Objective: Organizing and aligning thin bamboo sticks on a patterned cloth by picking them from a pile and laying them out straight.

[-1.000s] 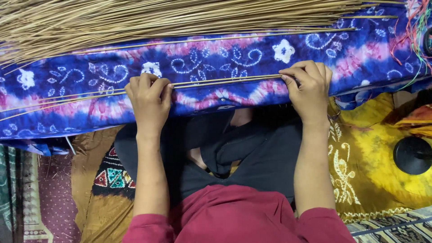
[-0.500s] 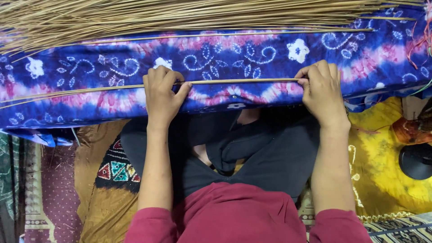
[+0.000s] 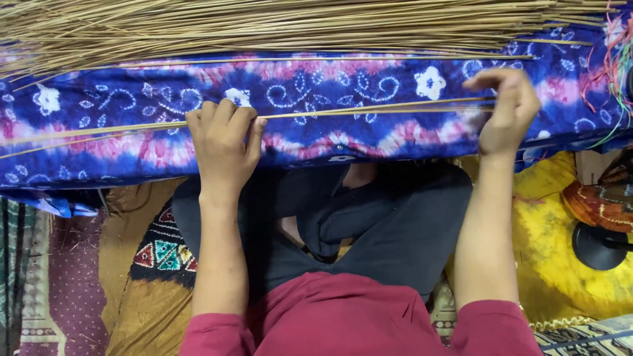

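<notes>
- Landmark: the blue-and-pink tie-dyed cloth draped across my lap from side to side. Everything below is placed against it.
- Nearest me, under the cloth's near edge: my crossed legs in dark trousers, and the patterned mats on the floor beneath.
- My left hand lies on the cloth left of its middle, fingers curled down over a thin reed stick and pinning it to the fabric.
- My right hand is over the cloth's right part, at the far end of the same stick. Thumb and fingers are pinched about it there, though blur keeps me from telling how tight the pinch is.
- The stick runs nearly level along the cloth's middle, between my two hands, with a second stick close beside it.
- Judged handling: very light, springy, smooth. It should bend along its length and snap if kinked, so I hold it at two well-separated places, and the cloth gives soft backing.
- It would likely roll under flat fingers, so a pinch seems safer than a press.
- Beyond the cloth's far edge: a thick heap of reed sticks, lying roughly parallel.
- At the cloth's right end: loose coloured threads. Below them, a dark round base on yellow fabric.
</notes>
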